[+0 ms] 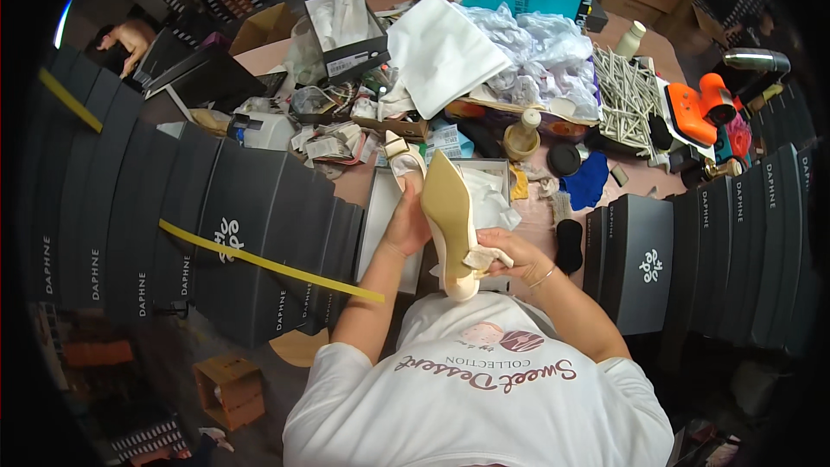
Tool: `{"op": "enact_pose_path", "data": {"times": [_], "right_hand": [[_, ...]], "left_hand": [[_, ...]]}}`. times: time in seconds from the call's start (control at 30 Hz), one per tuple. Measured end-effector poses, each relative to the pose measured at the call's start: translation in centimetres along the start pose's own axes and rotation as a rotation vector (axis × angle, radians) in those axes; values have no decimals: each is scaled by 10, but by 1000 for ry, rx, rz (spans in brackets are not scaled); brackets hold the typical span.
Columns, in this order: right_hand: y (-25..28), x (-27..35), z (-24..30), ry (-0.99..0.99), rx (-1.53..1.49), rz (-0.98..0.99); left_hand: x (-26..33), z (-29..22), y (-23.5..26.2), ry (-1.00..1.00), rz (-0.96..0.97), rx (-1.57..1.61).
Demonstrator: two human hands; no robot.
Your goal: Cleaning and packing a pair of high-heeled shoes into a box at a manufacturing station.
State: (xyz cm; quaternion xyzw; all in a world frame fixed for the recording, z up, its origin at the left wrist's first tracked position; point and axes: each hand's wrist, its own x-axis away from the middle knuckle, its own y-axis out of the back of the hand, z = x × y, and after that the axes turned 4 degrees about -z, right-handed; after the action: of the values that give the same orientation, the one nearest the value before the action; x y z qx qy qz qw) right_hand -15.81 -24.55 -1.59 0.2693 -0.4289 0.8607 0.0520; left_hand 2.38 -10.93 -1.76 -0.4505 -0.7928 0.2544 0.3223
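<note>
Two cream pointed shoes are held up in front of my chest, over an open shoebox (373,223). My left hand (408,218) is closed round one shoe (399,149), whose toe points away and carries a buckle-like ornament. Its rear part is hidden by my hand and the other shoe. That second shoe (447,203) shows its tan sole, toe up and away, rounded heel end toward my shirt. My right hand (512,258) grips it near the heel, at a cream bow (484,258). White tissue paper (486,199) lies in the shoebox behind the shoes.
Dark shoeboxes are stacked at my left (246,233) and right (638,264). Farther back on the table are white sheets (445,52), crumpled plastic bags (540,56), a pile of thin white sticks (624,104), a bottle (522,134), a blue cloth (585,182) and an orange device (692,117).
</note>
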Motion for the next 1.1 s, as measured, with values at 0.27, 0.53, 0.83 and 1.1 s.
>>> {"op": "enact_pose_path", "data": {"times": [0.27, 0.53, 0.83, 1.1], "right_hand": [[-26, 48, -4, 590, 646, -357], [-52, 39, -7, 1212, 1609, -466], [-65, 30, 8, 896, 1667, -597], [-98, 46, -17, 1172, 1721, -293]], "left_hand": [[35, 3, -34, 158, 68, 230], [71, 44, -51, 299, 29, 129], [71, 42, -48, 262, 118, 59], [72, 45, -48, 117, -40, -58]]}}
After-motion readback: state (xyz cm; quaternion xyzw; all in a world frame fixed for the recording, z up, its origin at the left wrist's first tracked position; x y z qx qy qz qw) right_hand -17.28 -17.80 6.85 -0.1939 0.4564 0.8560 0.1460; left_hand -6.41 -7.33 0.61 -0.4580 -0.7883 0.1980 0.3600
